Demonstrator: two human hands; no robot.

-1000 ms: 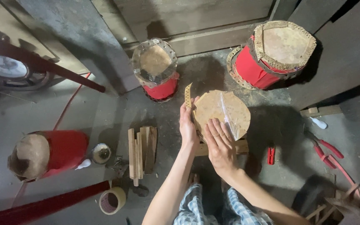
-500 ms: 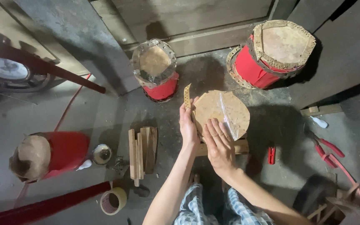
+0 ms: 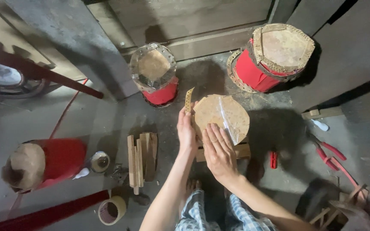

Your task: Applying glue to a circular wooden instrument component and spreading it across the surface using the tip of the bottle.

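Nothing has shifted since a second ago: my left hand [image 3: 186, 132] still grips the round hide disc [image 3: 222, 116] at frame centre, right hand [image 3: 219, 152] pressed flat on it.

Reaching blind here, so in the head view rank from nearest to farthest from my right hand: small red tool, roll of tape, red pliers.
From the right hand:
1. Small red tool, just right of it on the floor.
2. Red-handled pliers, farther right.
3. Roll of tape, lower left, past the left arm.

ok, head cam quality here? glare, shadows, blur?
Head view: sharp centre; glare streak on the clear film over the round hide held by the left hand and right hand; dark shadow right of it; wide-angle bending at the edges; corners dim.
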